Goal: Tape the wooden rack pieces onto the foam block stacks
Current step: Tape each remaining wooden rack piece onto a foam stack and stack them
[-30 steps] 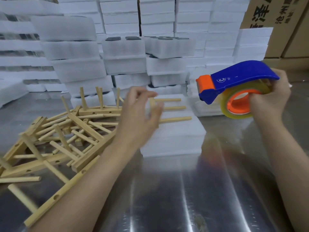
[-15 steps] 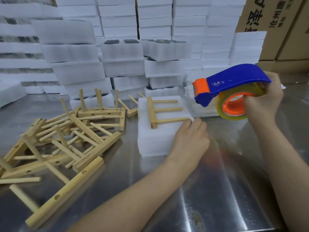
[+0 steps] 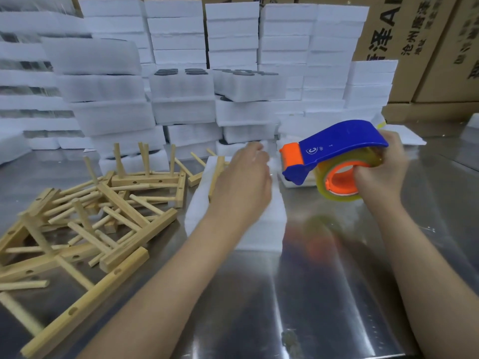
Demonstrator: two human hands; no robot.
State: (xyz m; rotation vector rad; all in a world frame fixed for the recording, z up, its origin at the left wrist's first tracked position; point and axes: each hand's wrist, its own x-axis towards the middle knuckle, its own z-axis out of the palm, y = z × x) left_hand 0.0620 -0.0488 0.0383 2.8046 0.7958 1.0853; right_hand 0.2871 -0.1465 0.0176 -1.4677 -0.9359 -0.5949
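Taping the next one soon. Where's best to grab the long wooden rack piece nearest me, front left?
Grip the wooden rack piece by its square rail, mid-length, from the near right side: it lies flat, its pegs point away leftward, and that long edge faces bare metal table.

At frame centre the left hand (image 3: 241, 185) (its fingers blurred) covers part of a white foam block stack (image 3: 261, 229) bearing 1 wooden rack piece (image 3: 217, 174). At right, the right hand (image 3: 379, 177) grips a blue-and-orange tape dispenser (image 3: 337, 147). More rack pieces (image 3: 103, 216) lie heaped at lower left on the metal table (image 3: 311, 294).
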